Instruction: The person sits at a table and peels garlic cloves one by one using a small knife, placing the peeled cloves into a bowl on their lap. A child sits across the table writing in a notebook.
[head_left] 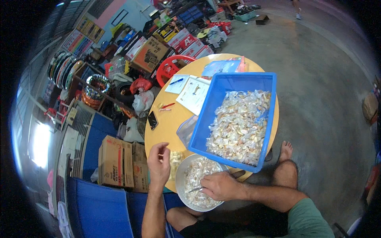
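The white bowl (180, 183) of pale, flaky pieces (198, 171) sits at the near edge of the round worktop (170, 129). The right hand (220, 186) is the nearer of the 2, over the bowl, gripping 1 slim metal tool (195, 190) whose long axis runs leftward across it. The left hand (158, 164) hangs left of the bowl, fingers loosely curled; whether it pinches anything, I cannot tell. Left of the bowl, a brown carton (117, 162) bears dark lettering; beyond the bowl, an open booklet (193, 94) has print too small to read.
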The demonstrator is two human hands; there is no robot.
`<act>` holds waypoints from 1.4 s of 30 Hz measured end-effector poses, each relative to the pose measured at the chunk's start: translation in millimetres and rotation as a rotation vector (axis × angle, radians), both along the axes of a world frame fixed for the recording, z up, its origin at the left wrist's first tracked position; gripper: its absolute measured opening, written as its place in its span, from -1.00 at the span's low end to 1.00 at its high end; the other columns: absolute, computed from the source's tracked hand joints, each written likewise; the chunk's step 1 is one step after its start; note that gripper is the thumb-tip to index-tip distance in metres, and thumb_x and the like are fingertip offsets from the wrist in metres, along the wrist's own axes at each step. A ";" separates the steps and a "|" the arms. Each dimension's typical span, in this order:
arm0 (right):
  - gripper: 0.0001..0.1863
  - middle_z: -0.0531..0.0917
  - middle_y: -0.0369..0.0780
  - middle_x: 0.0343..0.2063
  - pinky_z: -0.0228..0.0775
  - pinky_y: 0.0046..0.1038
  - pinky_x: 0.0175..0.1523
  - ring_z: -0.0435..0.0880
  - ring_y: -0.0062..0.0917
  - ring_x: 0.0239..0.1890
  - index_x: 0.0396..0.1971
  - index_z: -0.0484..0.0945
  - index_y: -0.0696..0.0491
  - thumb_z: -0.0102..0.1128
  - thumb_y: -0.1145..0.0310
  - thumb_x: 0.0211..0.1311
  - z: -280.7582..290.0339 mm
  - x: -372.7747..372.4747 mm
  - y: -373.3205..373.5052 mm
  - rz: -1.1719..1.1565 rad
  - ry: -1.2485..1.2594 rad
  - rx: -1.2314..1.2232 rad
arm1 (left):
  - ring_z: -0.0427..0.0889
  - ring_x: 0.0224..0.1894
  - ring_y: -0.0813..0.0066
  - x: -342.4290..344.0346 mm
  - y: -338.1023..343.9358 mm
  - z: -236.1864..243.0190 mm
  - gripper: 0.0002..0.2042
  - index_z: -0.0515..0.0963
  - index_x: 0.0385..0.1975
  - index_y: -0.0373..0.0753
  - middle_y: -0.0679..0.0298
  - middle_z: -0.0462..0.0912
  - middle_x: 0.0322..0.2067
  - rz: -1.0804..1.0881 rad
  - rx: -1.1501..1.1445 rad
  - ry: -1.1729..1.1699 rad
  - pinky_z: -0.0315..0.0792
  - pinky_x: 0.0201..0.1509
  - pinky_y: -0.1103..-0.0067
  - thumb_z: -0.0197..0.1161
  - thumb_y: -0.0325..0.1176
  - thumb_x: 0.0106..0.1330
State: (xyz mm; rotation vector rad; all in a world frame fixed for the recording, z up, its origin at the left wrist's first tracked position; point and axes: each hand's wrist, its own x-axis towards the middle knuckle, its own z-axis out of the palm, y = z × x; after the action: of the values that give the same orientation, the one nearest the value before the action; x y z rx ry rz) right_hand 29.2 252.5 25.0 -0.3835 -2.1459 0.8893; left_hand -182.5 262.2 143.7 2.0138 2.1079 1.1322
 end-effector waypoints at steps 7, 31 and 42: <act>-0.71 0.65 -0.03 -0.41 0.54 -0.04 -0.22 0.69 -0.05 -0.35 -0.31 0.56 0.18 0.13 0.20 0.27 -6.8 3.7 -4.4 -0.015 -0.178 -0.015 | 0.64 -0.23 0.19 98.0 74.4 5.7 -0.87 0.59 -0.19 -0.29 0.11 0.64 -0.28 -0.602 -0.328 0.310 0.51 -0.18 0.43 0.20 -0.47 0.31; -0.75 0.66 0.05 -0.35 0.57 -0.10 -0.20 0.71 -0.08 -0.29 -0.26 0.52 0.28 0.12 0.44 0.08 -7.8 17.4 -6.4 0.036 -0.451 0.010 | 0.60 0.05 0.39 118.4 173.6 -25.2 -0.54 0.33 0.26 -0.29 0.11 0.54 0.13 -0.511 -0.738 -0.897 0.55 0.03 0.50 -0.03 -0.10 0.53; -0.85 0.64 -0.06 -0.50 0.53 -0.29 -0.35 0.70 -0.29 -0.45 -0.33 0.45 0.21 0.08 0.42 0.30 32.2 21.7 0.9 -0.106 0.237 -0.260 | 0.55 -0.23 0.45 10.1 155.1 6.3 -0.72 0.44 0.05 -0.27 0.26 0.51 -0.26 -0.197 -0.013 -1.479 0.47 -0.23 0.52 0.04 -0.24 0.48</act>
State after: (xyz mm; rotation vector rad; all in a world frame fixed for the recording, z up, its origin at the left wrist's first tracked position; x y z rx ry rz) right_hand 50.9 253.5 57.2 -0.4906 -1.7831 1.0990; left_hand -172.4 417.3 150.0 0.7022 1.0532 1.6834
